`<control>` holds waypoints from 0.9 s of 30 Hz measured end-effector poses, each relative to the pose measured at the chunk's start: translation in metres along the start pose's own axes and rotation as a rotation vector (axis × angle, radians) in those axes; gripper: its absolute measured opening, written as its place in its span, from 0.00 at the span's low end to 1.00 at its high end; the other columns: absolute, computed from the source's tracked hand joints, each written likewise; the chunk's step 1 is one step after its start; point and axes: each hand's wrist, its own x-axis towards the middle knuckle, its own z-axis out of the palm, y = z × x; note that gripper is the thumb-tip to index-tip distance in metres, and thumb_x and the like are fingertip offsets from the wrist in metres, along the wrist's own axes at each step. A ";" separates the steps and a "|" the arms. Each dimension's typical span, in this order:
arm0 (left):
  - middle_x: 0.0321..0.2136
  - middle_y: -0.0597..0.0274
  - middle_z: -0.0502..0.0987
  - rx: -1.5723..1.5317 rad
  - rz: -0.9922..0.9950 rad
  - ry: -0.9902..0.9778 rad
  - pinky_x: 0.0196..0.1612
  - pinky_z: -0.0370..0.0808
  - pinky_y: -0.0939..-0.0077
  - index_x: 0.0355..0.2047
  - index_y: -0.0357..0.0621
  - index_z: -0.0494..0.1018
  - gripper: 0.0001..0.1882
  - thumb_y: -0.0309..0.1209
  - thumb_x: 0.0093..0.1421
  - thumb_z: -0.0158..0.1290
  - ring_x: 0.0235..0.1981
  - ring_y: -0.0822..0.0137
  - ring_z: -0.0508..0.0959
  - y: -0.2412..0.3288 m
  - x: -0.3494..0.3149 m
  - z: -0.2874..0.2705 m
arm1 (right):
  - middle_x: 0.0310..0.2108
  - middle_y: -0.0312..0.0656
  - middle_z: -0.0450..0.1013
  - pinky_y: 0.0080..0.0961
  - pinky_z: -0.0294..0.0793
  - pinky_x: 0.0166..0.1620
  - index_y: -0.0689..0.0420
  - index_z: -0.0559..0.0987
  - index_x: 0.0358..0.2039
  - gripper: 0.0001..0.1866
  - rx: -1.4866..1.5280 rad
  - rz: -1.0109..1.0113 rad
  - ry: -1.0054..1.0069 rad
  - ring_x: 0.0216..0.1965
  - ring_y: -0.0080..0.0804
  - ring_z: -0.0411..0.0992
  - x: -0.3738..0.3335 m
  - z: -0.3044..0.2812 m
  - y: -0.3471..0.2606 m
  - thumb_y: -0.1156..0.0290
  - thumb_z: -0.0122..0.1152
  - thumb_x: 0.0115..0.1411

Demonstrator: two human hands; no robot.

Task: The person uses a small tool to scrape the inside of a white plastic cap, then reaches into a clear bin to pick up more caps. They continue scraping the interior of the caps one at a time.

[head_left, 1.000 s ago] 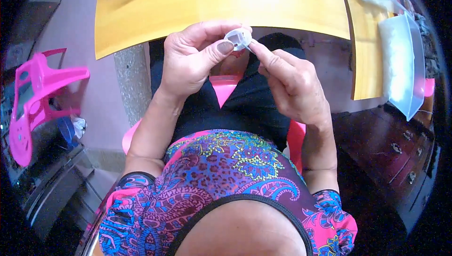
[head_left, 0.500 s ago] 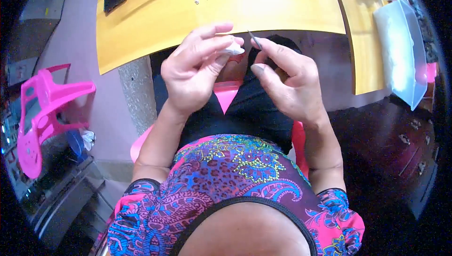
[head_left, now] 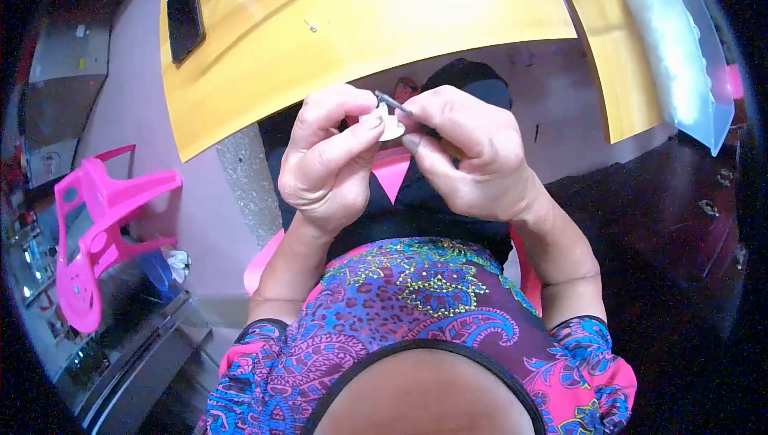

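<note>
We pinch a small white piece (head_left: 390, 129) in our left hand (head_left: 330, 164) and a thin dark tool (head_left: 395, 104) in our right hand (head_left: 478, 151), close together.

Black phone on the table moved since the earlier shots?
No. The black phone lies just inside the left edge of the yellow table, as before; only the camera view has shifted.

It looked like a room in a home. A dark drawer cabinet (head_left: 668, 235) stood at right, 1 pink plastic chair (head_left: 120, 195) at left, and a phone (head_left: 186, 23) lay on the yellow tabletop (head_left: 384, 19).
</note>
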 end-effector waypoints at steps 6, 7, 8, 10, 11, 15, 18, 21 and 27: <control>0.43 0.43 0.74 -0.241 -0.266 0.039 0.42 0.76 0.72 0.39 0.40 0.76 0.14 0.17 0.51 0.59 0.42 0.58 0.77 0.006 -0.008 0.005 | 0.27 0.48 0.73 0.26 0.73 0.29 0.67 0.75 0.34 0.11 -0.008 -0.095 0.067 0.26 0.38 0.74 -0.002 0.004 0.005 0.85 0.59 0.48; 0.42 0.43 0.75 -0.223 -0.251 0.018 0.45 0.76 0.70 0.39 0.39 0.76 0.14 0.16 0.51 0.58 0.43 0.56 0.77 0.005 -0.006 0.003 | 0.27 0.48 0.73 0.26 0.73 0.29 0.67 0.75 0.34 0.11 -0.007 -0.090 0.062 0.26 0.38 0.74 -0.002 0.004 0.005 0.85 0.59 0.48; 0.42 0.43 0.75 -0.285 -0.292 0.030 0.45 0.76 0.70 0.39 0.39 0.76 0.14 0.15 0.52 0.58 0.43 0.56 0.77 0.004 -0.007 0.003 | 0.26 0.48 0.73 0.26 0.73 0.29 0.67 0.75 0.34 0.11 -0.025 -0.076 0.045 0.25 0.38 0.74 -0.002 0.003 0.005 0.85 0.59 0.48; 0.43 0.44 0.75 -0.352 -0.341 0.032 0.44 0.76 0.71 0.39 0.37 0.76 0.12 0.16 0.53 0.57 0.43 0.59 0.77 0.003 -0.009 0.003 | 0.26 0.47 0.74 0.26 0.73 0.28 0.67 0.75 0.34 0.11 -0.040 -0.057 0.023 0.25 0.38 0.74 -0.003 0.002 0.004 0.85 0.59 0.48; 0.43 0.44 0.75 -0.357 -0.391 -0.001 0.44 0.76 0.72 0.39 0.36 0.77 0.12 0.17 0.53 0.57 0.43 0.60 0.77 0.005 -0.007 0.000 | 0.26 0.48 0.74 0.26 0.73 0.28 0.66 0.75 0.34 0.10 -0.058 -0.016 0.011 0.25 0.37 0.75 -0.003 0.001 0.004 0.85 0.59 0.48; 0.42 0.46 0.75 -0.552 -0.619 -0.062 0.41 0.77 0.74 0.41 0.35 0.77 0.11 0.22 0.56 0.57 0.37 0.64 0.78 0.006 0.002 -0.010 | 0.27 0.45 0.75 0.22 0.73 0.28 0.66 0.75 0.35 0.08 0.006 0.114 0.006 0.26 0.30 0.75 -0.002 0.003 0.009 0.83 0.58 0.51; 0.39 0.48 0.77 -0.713 -0.684 -0.047 0.36 0.78 0.77 0.43 0.32 0.74 0.14 0.25 0.57 0.57 0.32 0.67 0.78 -0.005 -0.002 -0.014 | 0.29 0.44 0.75 0.20 0.73 0.29 0.66 0.76 0.38 0.10 0.091 0.211 -0.059 0.26 0.27 0.74 -0.001 0.003 0.003 0.82 0.57 0.54; 0.35 0.49 0.78 -0.859 -0.877 0.085 0.33 0.78 0.76 0.48 0.31 0.71 0.17 0.26 0.59 0.54 0.31 0.63 0.79 -0.002 0.000 -0.016 | 0.27 0.43 0.74 0.22 0.72 0.30 0.65 0.75 0.44 0.13 0.060 0.216 -0.064 0.26 0.27 0.72 -0.001 0.003 0.006 0.82 0.54 0.57; 0.37 0.45 0.78 -0.937 -0.899 0.182 0.32 0.78 0.75 0.48 0.32 0.70 0.17 0.25 0.60 0.53 0.34 0.59 0.80 -0.007 0.001 -0.027 | 0.23 0.47 0.71 0.26 0.71 0.31 0.64 0.73 0.50 0.22 -0.135 0.166 -0.192 0.24 0.36 0.72 -0.003 0.003 0.001 0.86 0.52 0.52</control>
